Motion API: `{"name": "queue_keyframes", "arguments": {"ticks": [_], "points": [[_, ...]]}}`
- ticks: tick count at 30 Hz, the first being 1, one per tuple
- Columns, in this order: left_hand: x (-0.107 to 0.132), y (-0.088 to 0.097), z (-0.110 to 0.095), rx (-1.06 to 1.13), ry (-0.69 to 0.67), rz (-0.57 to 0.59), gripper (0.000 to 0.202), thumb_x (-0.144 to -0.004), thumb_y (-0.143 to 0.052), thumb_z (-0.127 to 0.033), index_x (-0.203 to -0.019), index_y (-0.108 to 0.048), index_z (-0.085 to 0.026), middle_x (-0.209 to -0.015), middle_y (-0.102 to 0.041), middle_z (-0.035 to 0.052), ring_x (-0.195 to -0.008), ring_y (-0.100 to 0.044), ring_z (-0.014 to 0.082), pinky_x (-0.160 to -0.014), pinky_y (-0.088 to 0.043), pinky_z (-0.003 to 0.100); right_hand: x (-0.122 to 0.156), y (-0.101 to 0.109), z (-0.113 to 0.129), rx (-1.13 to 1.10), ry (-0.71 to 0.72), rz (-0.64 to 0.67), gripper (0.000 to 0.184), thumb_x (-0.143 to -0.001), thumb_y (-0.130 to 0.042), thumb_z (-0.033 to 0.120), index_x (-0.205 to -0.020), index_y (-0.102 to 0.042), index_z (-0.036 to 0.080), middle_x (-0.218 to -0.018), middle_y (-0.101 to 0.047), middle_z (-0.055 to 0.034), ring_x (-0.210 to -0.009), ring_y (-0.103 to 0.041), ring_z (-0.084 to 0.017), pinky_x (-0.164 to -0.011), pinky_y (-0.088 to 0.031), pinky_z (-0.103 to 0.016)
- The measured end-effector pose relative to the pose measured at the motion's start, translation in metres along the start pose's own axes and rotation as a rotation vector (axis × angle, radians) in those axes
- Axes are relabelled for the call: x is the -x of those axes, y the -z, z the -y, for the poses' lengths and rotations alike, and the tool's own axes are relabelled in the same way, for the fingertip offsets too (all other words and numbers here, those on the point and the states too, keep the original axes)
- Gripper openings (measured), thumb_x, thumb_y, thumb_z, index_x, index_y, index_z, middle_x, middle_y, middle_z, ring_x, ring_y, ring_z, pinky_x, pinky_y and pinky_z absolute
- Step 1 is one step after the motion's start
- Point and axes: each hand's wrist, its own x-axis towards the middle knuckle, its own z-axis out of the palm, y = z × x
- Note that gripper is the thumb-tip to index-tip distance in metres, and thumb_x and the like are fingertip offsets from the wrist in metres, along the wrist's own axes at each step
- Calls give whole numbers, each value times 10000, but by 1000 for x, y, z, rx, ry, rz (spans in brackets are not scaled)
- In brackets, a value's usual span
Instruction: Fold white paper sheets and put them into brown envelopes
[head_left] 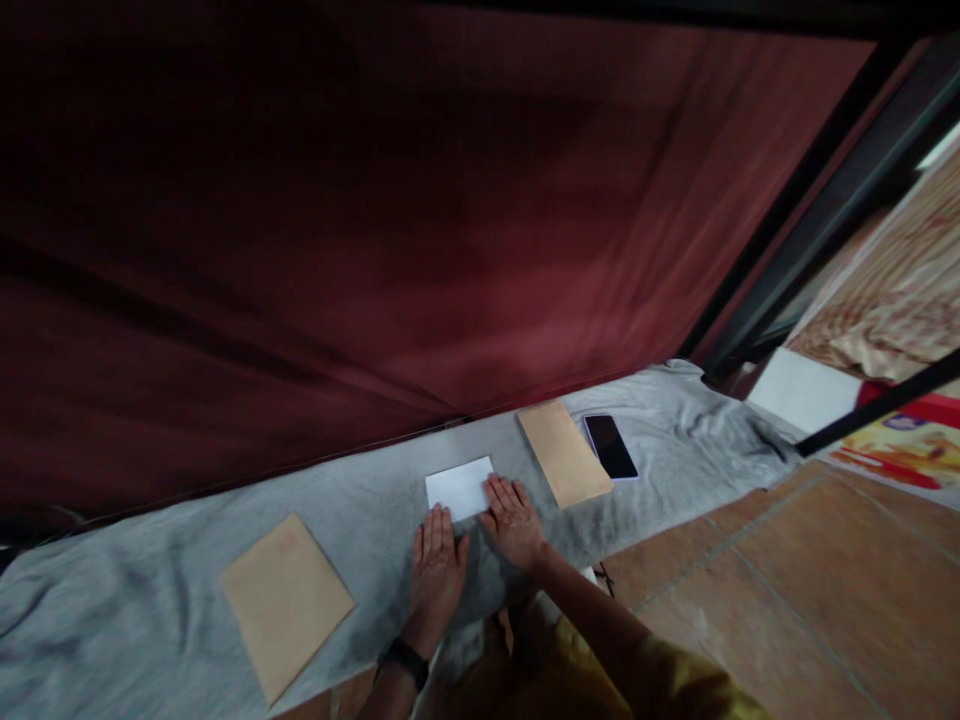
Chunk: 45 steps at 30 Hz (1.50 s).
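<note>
A small white sheet of paper (pixel 457 488) lies on the grey cloth in front of me. My left hand (pixel 437 562) rests flat at its near left corner, fingers stretched out. On the near right corner lies my right hand (pixel 513 520), also flat with the fingers extended. Neither hand grips anything. To the left is a brown envelope (pixel 286 605), lying at an angle. Another brown envelope (pixel 564 453) lies to the right, just beyond my right hand. Whether the white sheet is single or folded I cannot tell.
A phone (pixel 611 447) with a dark screen lies beside the right envelope. The grey cloth (pixel 390 480) covers a long narrow surface. Behind it hangs a dark red curtain (pixel 450 250). Tiled floor (pixel 840 570) and a printed box (pixel 907 440) are at the right.
</note>
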Motion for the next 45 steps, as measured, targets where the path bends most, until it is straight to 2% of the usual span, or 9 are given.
{"name": "queue_keyframes", "arguments": {"ticks": [6,9,13,17,23,28,35,41,45], "points": [[-54,-4,-2,26,23,-12,696,-1033,-274,-486,-1525,-400,-10,-1553,-462,252,-1504,-361,331,-1190,-358,522,1,-6,1,-7,6,-60,552,-1052,-445,429,-1524,-468,143,-1551,-498,-123,-1447,-445,-243,-1240,-251,-449],[-65,-11,3,23,61,-2,725,-1027,-292,-507,-1511,-407,20,-1556,-446,272,-1498,-370,339,-1202,-343,513,1,-6,0,-14,5,-65,552,-1050,-448,434,-1516,-479,139,-1542,-507,-124,-1438,-458,-252,-1239,-257,-453],[-63,-15,5,-1,56,-34,730,-1033,-258,-513,-1523,-390,11,-1568,-437,259,-1507,-353,335,-1213,-319,518,1,-6,-1,-27,4,-65,557,-1054,-434,448,-1514,-483,138,-1552,-495,-111,-1443,-454,-249,-1246,-246,-443],[-61,-11,1,-31,69,1,698,-1032,-290,-490,-1518,-407,-3,-1583,-415,256,-1502,-362,342,-1217,-307,521,2,-7,0,-29,-2,-70,544,-1054,-431,429,-1508,-490,134,-1556,-486,-107,-1447,-448,-249,-1253,-233,-448],[-47,-10,-14,-16,-83,53,568,-1037,-339,-378,-1543,-415,-132,-1627,-390,156,-1522,-334,289,-1218,-323,495,1,-1,-1,-50,-8,-17,520,-1051,-452,389,-1507,-490,141,-1565,-479,-95,-1447,-449,-241,-1253,-242,-450],[-40,-9,-19,-24,-103,65,562,-1015,-382,-316,-1548,-411,-142,-1634,-377,155,-1524,-331,295,-1210,-338,491,-19,9,3,-76,-94,49,428,-1068,-386,275,-1424,-588,150,-1492,-573,-91,-1417,-487,-220,-1245,-271,-441],[-43,-11,-16,-31,-124,117,555,-950,-396,-193,-1483,-486,-68,-1569,-464,201,-1510,-359,288,-1208,-337,498,-47,-1,20,-76,91,112,407,-1059,-460,300,-1441,-572,216,-1534,-529,-85,-1445,-452,-221,-1218,-326,-439],[-37,-13,-15,1,-49,25,601,-1001,-373,-339,-1528,-415,-53,-1584,-438,203,-1515,-348,295,-1214,-329,503,-40,-9,-2,-32,20,33,487,-1066,-445,379,-1512,-485,188,-1586,-451,-123,-1472,-409,-280,-1221,-277,-505],[-28,-11,0,9,28,-60,661,-1019,-351,-444,-1531,-398,-28,-1562,-454,240,-1487,-395,316,-1190,-361,508,-38,-8,-12,-15,-22,15,523,-1055,-461,406,-1530,-459,186,-1576,-466,-122,-1469,-407,-289,-1221,-261,-517]]}}
